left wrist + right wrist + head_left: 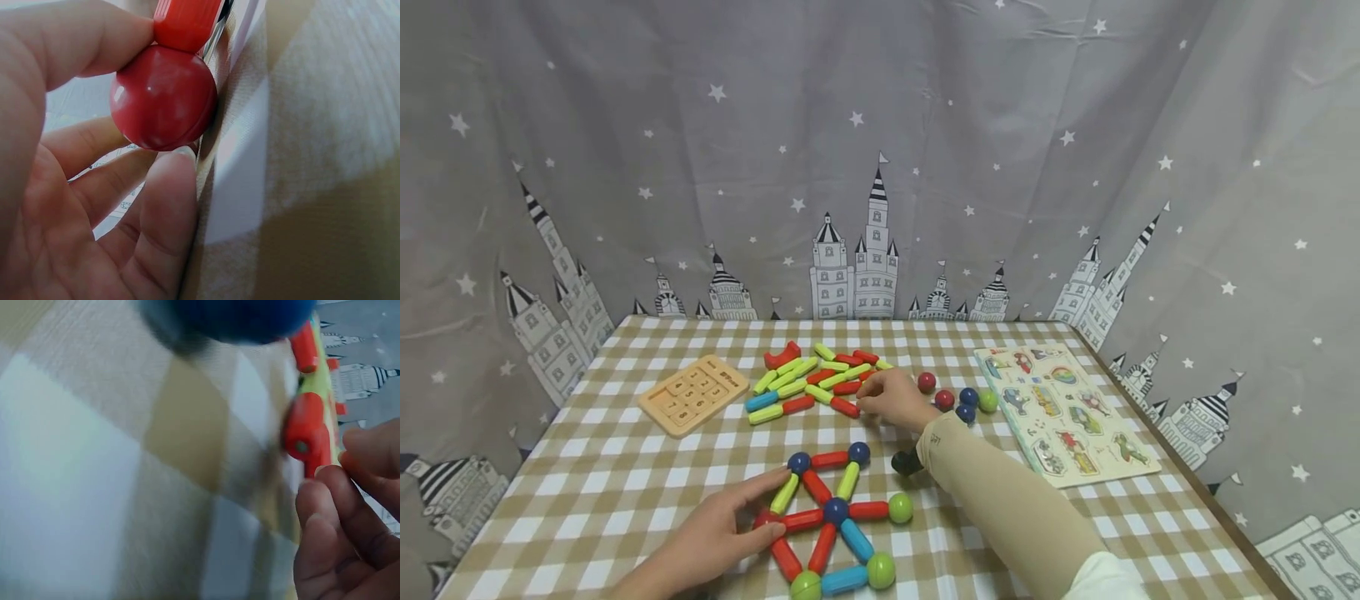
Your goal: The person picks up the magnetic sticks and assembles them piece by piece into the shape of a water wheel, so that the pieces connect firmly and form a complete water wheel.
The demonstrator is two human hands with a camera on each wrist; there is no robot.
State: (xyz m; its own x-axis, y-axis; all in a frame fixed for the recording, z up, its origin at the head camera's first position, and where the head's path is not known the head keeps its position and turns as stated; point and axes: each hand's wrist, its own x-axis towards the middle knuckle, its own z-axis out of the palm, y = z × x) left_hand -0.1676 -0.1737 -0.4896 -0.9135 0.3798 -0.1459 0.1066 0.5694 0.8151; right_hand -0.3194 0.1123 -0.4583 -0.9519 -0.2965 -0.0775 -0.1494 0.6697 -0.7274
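Note:
My left hand (718,525) pinches a red ball (164,97) at the left corner of a ball-and-rod frame, with fingers on opposite sides of it. A red rod (187,22) meets this ball. The flat frame joins blue balls, such as the centre one (836,511), and green balls (881,571) with red, yellow-green and light blue rods (844,578). Farther back, my right hand (897,398) is bent over the right edge of a loose rod pile, its fingertips close together beside a red rod (306,425). No rod shows clearly between its fingers.
Loose yellow-green and red rods (790,388) and a curved red piece (782,356) lie at the back. Red, blue and green balls (988,401) sit right of my right hand. A wooden number puzzle (670,408) is at left, a picture puzzle board (1105,467) at right.

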